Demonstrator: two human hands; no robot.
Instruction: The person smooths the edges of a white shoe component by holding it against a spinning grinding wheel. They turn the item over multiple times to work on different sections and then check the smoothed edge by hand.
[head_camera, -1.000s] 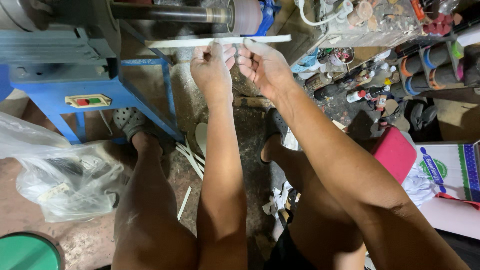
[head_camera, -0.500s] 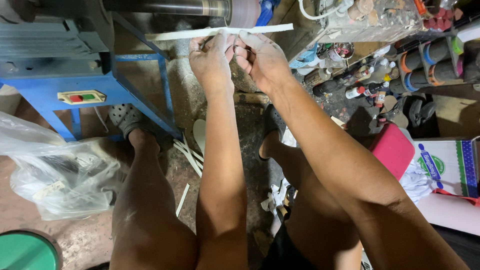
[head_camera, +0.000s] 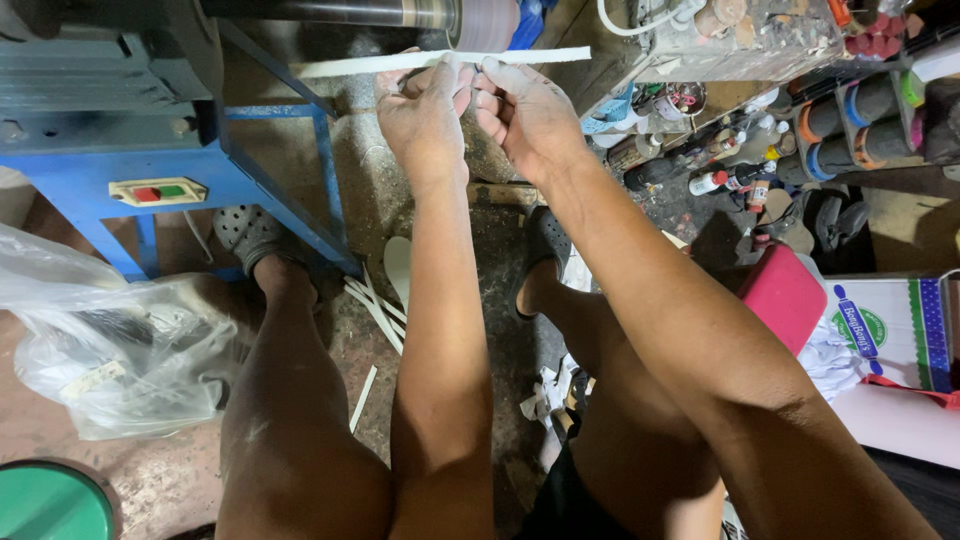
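Two hands, left hand (head_camera: 425, 110) and right hand (head_camera: 528, 112), on one white strip (head_camera: 350, 66).

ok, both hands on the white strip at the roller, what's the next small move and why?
Probably ease the white strip up against the pale roller. Left hand and right hand pinch it mid-length, level, just beneath the roller; whether it touches yet is unclear.

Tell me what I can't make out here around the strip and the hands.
- Head view: where the white strip meets the roller is hidden behind the left hand and right hand.
- Fingertips' grip on the strip: covered by the knuckles.
- Machine above the roller: cut off by the top edge.
- Bottles on the floor: too small to identify.
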